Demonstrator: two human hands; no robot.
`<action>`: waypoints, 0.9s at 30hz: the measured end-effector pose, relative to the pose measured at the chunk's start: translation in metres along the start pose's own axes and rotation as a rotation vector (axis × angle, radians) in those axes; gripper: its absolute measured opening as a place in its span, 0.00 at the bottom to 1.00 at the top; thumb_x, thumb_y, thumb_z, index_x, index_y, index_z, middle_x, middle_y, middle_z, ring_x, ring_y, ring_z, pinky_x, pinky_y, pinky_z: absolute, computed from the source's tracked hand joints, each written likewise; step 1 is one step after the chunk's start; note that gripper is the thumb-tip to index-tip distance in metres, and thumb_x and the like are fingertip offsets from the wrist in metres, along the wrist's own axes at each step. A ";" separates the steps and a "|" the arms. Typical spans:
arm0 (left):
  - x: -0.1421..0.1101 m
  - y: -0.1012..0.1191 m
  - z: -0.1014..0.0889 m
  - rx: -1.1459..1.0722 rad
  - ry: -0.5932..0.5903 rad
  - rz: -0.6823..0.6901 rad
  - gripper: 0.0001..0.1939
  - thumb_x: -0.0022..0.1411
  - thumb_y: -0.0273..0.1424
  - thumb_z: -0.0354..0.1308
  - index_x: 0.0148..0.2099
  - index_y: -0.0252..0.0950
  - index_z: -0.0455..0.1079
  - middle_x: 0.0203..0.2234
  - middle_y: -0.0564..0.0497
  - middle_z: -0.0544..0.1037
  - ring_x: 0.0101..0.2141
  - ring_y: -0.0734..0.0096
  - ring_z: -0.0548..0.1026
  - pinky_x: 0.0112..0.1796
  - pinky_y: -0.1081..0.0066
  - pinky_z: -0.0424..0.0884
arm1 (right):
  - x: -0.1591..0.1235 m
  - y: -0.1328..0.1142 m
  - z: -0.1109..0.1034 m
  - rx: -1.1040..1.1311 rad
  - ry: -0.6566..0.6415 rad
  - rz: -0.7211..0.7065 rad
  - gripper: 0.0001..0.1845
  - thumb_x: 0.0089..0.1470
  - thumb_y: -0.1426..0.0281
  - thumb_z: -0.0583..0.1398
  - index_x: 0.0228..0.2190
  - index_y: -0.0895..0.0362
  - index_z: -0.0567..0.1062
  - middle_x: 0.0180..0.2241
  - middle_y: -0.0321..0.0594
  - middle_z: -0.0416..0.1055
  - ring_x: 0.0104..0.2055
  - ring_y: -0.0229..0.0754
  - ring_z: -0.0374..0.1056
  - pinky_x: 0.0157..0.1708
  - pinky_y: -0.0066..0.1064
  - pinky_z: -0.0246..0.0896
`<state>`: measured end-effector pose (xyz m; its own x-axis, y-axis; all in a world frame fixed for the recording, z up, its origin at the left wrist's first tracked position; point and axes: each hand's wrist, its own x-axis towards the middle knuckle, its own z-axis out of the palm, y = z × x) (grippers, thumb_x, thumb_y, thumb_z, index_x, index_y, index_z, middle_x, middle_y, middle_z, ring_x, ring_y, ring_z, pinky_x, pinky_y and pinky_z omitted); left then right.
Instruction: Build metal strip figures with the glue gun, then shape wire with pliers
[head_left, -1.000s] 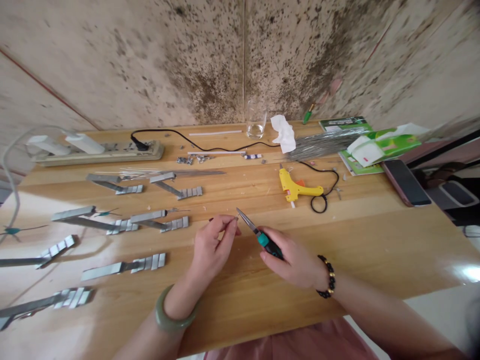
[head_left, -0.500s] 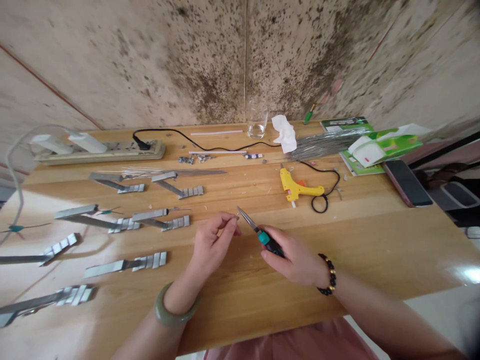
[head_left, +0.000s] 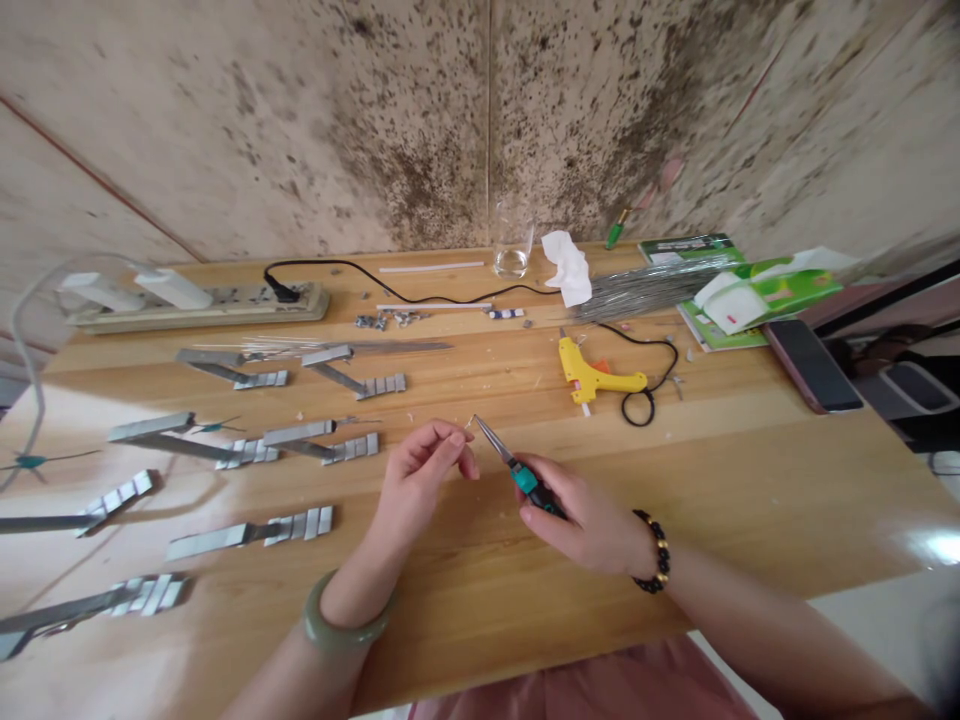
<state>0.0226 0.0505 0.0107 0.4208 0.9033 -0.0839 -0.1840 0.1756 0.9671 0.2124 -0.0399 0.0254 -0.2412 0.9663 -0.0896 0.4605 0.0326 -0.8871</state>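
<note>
My left hand [head_left: 424, 480] pinches a tiny metal piece [head_left: 469, 424] between thumb and fingertips, just above the wooden table [head_left: 750, 470]. A green bangle sits on that wrist. My right hand [head_left: 589, 520], with a dark bead bracelet, is closed round the teal-handled needle-nose pliers [head_left: 514, 468]. The pliers' tip points up-left and meets the small piece at my left fingertips.
Several grey folded strip pieces [head_left: 247, 530] lie to the left. A yellow glue gun [head_left: 592, 378] with black cord lies beyond my hands. Behind are a power strip [head_left: 202, 300], a glass [head_left: 514, 245], a tissue [head_left: 566, 265], a wire bundle [head_left: 645, 285], green packets [head_left: 757, 290] and a phone [head_left: 814, 365].
Both hands stayed almost in place. My left fingertips and the pliers' tip shifted slightly up and closer together.
</note>
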 end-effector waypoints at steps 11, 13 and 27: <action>-0.002 0.001 0.002 0.013 -0.073 -0.049 0.09 0.63 0.34 0.56 0.32 0.35 0.69 0.17 0.54 0.74 0.21 0.76 0.69 0.29 0.74 0.63 | -0.001 -0.002 0.000 -0.033 0.016 -0.022 0.22 0.57 0.69 0.55 0.53 0.58 0.62 0.42 0.44 0.71 0.41 0.43 0.67 0.43 0.35 0.62; -0.001 0.001 0.002 0.014 -0.070 -0.054 0.09 0.62 0.35 0.56 0.32 0.35 0.69 0.17 0.54 0.74 0.21 0.75 0.69 0.28 0.74 0.63 | -0.001 -0.002 0.001 -0.045 0.028 -0.023 0.22 0.57 0.68 0.55 0.53 0.58 0.63 0.45 0.45 0.71 0.44 0.44 0.67 0.45 0.36 0.61; -0.003 -0.003 0.001 0.138 -0.013 -0.008 0.15 0.63 0.40 0.53 0.38 0.33 0.74 0.19 0.51 0.74 0.23 0.70 0.71 0.31 0.69 0.65 | 0.000 -0.007 -0.006 -0.024 0.020 0.033 0.18 0.57 0.68 0.55 0.49 0.58 0.65 0.37 0.42 0.70 0.37 0.42 0.66 0.39 0.33 0.61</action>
<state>0.0228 0.0472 0.0083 0.4337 0.8967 -0.0891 -0.0570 0.1260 0.9904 0.2142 -0.0383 0.0339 -0.2086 0.9718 -0.1100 0.4880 0.0060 -0.8728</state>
